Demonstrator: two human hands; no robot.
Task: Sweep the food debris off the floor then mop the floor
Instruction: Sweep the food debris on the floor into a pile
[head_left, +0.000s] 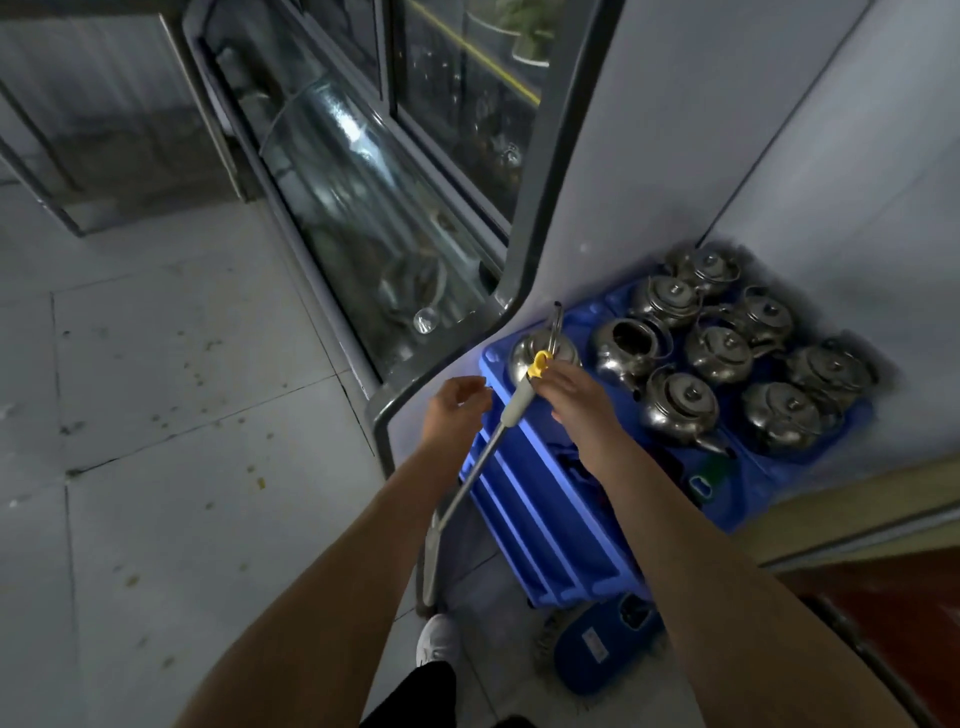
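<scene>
- Your right hand (576, 402) reaches the top of a long handle (518, 404); its fingers lie nearly straight against the grey grip just under the yellow cap (540, 362), and they are not visibly curled round it.
- Your left hand (451, 408) hangs just beside the handle on its other side; the fingers are loosely bent, hold nothing and touch nothing.
- The handle's metal pole (478, 462) slants down and leans on the stacked blue crates (561, 509); metal teapots (719, 353) crowd the top crate.
- A blue fringed mop head (597, 649) lies on the tiles at the foot of the crates, near your shoe (436, 636); whether the pole joins it, the view does not tell.
- Food debris (258, 483) is scattered in small specks across the floor (156, 545) to your left, well apart from the tool.
- By my reading you are only fetching the tool; the sweeping is not done, since crumbs lie all over the tiles; the tiles look dry and dull, so the mopping seems not yet begun either; nearly the whole job is left.
</scene>
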